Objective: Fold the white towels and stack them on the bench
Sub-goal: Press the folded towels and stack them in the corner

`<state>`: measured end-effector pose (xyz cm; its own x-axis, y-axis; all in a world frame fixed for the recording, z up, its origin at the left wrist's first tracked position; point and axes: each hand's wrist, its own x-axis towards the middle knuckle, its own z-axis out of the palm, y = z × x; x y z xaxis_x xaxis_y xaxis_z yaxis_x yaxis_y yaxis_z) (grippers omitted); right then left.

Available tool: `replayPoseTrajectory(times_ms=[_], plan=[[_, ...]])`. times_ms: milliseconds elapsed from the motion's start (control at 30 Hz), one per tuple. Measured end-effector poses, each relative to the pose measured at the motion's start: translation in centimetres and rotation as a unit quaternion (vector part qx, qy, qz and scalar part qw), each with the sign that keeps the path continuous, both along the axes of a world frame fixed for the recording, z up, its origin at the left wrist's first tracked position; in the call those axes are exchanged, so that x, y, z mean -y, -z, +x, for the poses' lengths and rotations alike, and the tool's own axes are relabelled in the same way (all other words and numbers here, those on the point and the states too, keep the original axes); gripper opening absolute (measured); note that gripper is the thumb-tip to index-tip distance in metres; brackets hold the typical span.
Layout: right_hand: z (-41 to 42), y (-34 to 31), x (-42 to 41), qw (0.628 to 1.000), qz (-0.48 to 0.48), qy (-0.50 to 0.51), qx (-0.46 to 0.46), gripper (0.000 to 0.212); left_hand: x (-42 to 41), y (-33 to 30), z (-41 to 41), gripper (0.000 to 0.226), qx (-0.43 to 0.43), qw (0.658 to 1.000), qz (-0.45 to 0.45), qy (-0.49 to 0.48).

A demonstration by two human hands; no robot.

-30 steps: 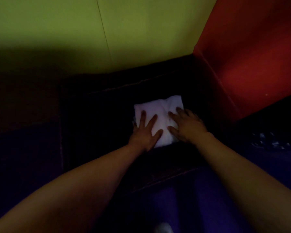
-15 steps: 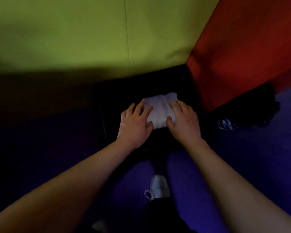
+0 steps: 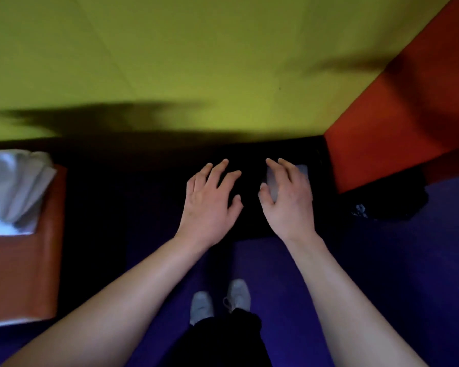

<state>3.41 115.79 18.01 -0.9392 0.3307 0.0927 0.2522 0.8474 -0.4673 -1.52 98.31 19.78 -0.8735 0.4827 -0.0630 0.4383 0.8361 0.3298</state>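
Both hands spread and empty: right hand hovers over the folded towel on the bench; unfolded towels lie far beyond the left hand, the nearer one.

The right hand covers most of the folded towel, and contact can't be judged. Far off the left hand, the towel heap runs off-frame. The bench beneath is lost in darkness.
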Motion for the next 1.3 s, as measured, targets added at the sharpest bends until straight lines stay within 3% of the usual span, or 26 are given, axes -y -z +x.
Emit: replayPoseTrajectory(times_ms=[500,767,1033,1300], plan=[[-5.8,-8.8,18.2,0.975,-0.080,-0.204,-0.028,0.050,19.3,-9.9,3.3,0.049,0.000,0.965,-0.010,-0.261],[-8.8,-8.6,29.7,0.946,-0.066,-0.317,-0.001,0.050,30.5,-8.8,4.7,0.049,0.026,0.929,0.009,-0.369],[-15.1,-4.7,41.8,0.927,-0.046,-0.372,0.035,0.048,41.4,-5.1,0.9,0.045,0.036,0.903,0.033,-0.428],[-24.2,0.1,48.4,0.887,-0.052,-0.458,0.034,0.045,45.7,0.0,-5.0,0.046,0.055,0.897,0.073,-0.433]])
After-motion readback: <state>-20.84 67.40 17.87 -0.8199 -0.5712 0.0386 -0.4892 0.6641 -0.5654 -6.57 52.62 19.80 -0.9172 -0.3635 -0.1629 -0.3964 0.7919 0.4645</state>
